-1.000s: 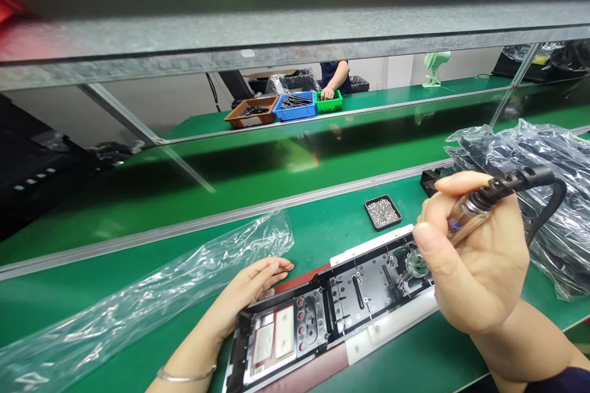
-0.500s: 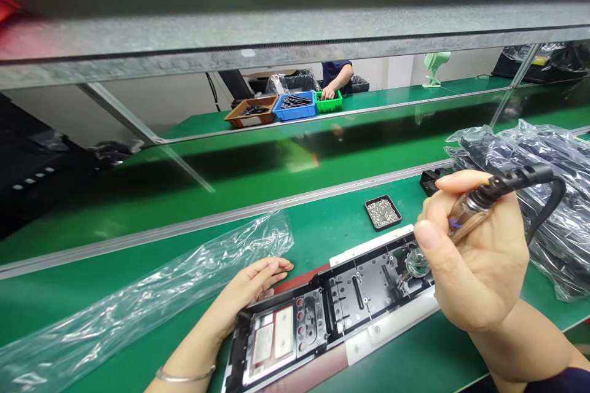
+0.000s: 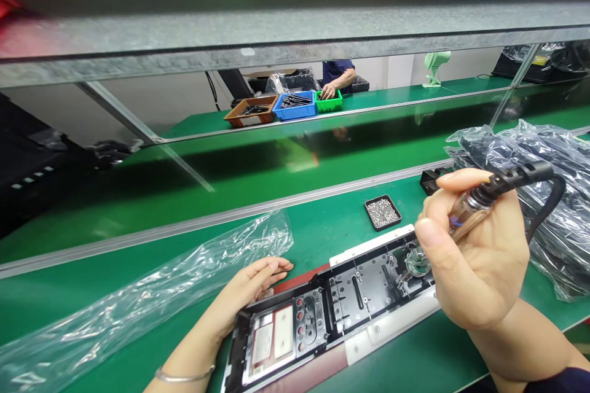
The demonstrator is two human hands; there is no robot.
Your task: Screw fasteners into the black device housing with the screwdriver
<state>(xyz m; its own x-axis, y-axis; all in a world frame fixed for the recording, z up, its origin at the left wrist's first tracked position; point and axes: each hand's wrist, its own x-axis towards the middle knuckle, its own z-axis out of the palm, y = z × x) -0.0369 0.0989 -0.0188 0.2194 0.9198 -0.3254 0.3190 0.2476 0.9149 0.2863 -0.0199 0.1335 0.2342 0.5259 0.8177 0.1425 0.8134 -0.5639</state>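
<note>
My right hand (image 3: 479, 258) is closed round a clear-bodied screwdriver (image 3: 465, 212) with a black corded end. Its clear ring-shaped tip part reaches down into the right part of a long black housing (image 3: 364, 295), which lies in a white and dark red fixture (image 3: 391, 322). My left hand (image 3: 253, 282) rests at the housing's far left edge, fingers together and slightly curled; whether they grip the edge is hidden. Small silvery screws (image 3: 382, 212) fill a black square tray behind the housing.
A clear plastic bag (image 3: 152, 301) lies at the left. Bagged black parts (image 3: 544, 196) are heaped at the right, near a small black block (image 3: 431, 181). Beyond the rail, a person's hand (image 3: 328, 91) is in a green bin (image 3: 329, 104). A metal shelf (image 3: 295, 18) crosses above.
My hands, the screwdriver and the housing look almost unmoved. Across the bench, the other person's arm has shifted slightly.
</note>
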